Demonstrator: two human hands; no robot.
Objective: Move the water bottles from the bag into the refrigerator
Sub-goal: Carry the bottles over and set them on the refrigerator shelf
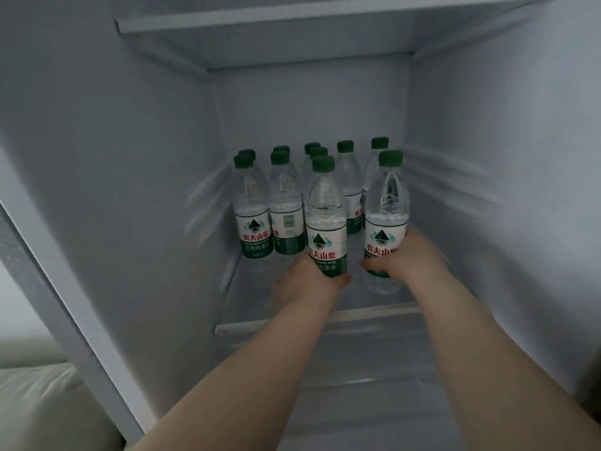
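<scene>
Both my arms reach into the open refrigerator (130, 157). My left hand (305, 284) grips the lower part of a clear water bottle (325, 216) with a green cap and a green and white label, held upright. My right hand (403, 255) grips a second such bottle (385, 203) to its right, also upright. Both bottles are at the front of a glass shelf (292, 323). Behind them several more green-capped bottles (252, 203) stand in rows at the back of the shelf. The bag is out of view.
An upper shelf (260, 21) spans the top of the compartment. The refrigerator's left edge (65, 304) runs diagonally at the lower left, with a pale cushion-like surface (42, 408) beyond it. Below the glass shelf is another compartment (374, 402).
</scene>
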